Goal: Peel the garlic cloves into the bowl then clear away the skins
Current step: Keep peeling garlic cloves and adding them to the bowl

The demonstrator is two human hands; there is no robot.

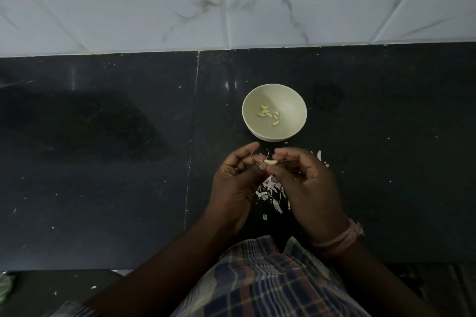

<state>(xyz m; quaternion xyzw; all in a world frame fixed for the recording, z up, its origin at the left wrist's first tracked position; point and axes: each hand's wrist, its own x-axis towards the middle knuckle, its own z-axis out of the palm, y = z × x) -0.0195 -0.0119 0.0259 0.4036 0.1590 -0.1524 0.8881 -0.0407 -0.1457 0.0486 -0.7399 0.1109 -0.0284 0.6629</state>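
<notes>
At 6 o'clock of bowl (274, 111), left hand (238, 183) & right hand (307, 183) both pinch a clove (270, 161), prob. so skins (270, 192) drop clear of it.

Home kitchen: dark stone worktop (103, 162), white marble-veined wall tiles (128, 2), bowl (296, 100) of peeled garlic cloves (269, 114).

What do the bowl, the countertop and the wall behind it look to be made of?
Bowl: pale cream, smooth and matte with a thick rim; plastic or melamine by the look, possibly ceramic.
Countertop: dark polished stone, likely granite; faint reflections, fine specks and a seam between slabs.
Wall: glossy white tiles with grey marble-like veining and grout lines; probably ceramic rather than real marble.
</notes>
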